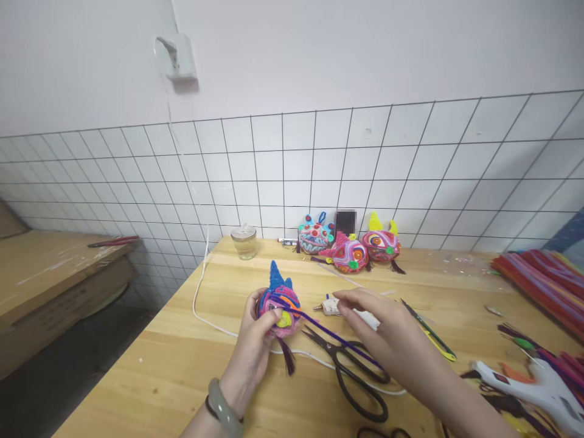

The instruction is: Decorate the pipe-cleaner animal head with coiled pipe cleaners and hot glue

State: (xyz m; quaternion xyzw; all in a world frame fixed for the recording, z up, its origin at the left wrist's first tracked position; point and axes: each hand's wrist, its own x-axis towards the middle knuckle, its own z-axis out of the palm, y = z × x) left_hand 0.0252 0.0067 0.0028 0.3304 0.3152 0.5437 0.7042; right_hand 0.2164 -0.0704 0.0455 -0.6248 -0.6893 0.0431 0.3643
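My left hand [259,331] is wrapped around a round fish-like ornament [279,304] made of coiled fuzzy pipe cleaners in pink, blue, orange and yellow-green. It has blue horns and a dark tassel. A purple pipe cleaner [340,336] trails from its front to the right, over the scissors. My right hand [383,319] is stretched above the table with thumb and finger a little apart. Beneath it lies a white glue gun [328,306], its metal nozzle facing left; whether the fingers touch it I cannot tell. Black-handled scissors [342,359] lie open below.
Several finished ornaments [349,252] sit against the tiled wall, near a covered glass cup [244,243]. A yellow cutter [438,344] lies right of my hand. A second white glue gun [538,389] and pipe cleaner bundles [538,280] are at the right. A white cord [201,286] crosses the table.
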